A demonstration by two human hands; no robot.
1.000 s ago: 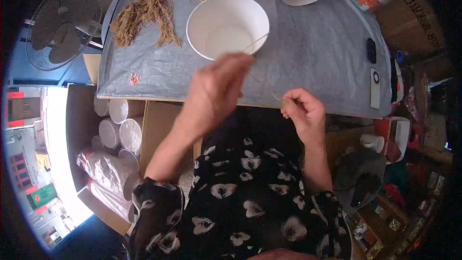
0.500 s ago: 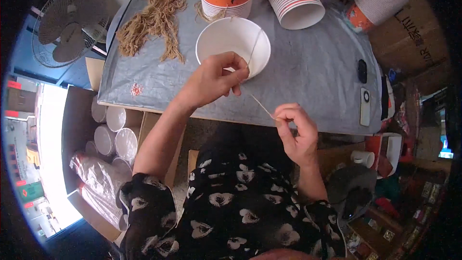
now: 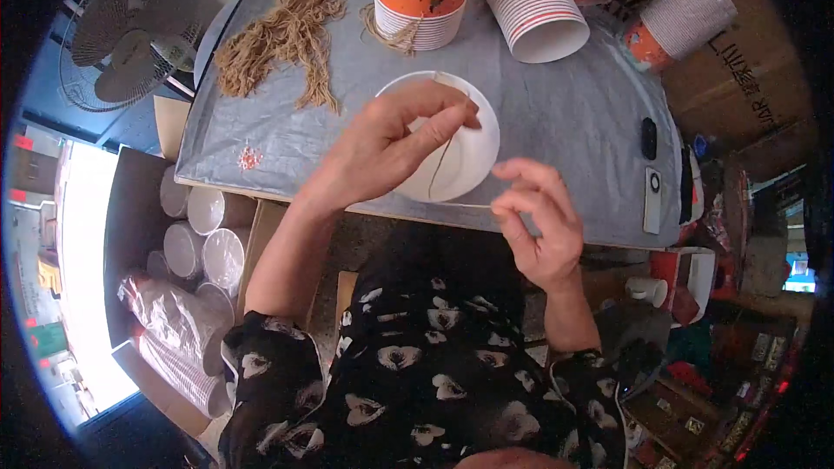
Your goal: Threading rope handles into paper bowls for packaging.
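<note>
A white paper bucket (image 3: 476, 161) rests near the table's front edge, its mouth facing me. Over that mouth is my left hand (image 3: 387, 143), thumb and fingers closed together on a thin tan string (image 3: 441, 163). The string passes the bucket's far rim, goes behind my fingers and hangs in a curve across the white inside. From its low end at the near rim it runs right to my right hand (image 3: 543, 230), whose thumb and forefinger pinch it while the other fingers are loosely bent. My left fingertips are partly hidden.
A tangled bundle of tan strings (image 3: 287, 30) lies at the far left of the table (image 3: 556, 113). Beyond the bucket stands an orange-patterned stack of buckets (image 3: 421, 0); another stack (image 3: 534, 9) lies on its side. Wrapped buckets (image 3: 187, 247) fill a carton at left.
Both hands have come a little nearer each other. My left hand has moved further over the bucket, and the bucket sits slightly nearer. The string, taut before, now hangs partly slack.
</note>
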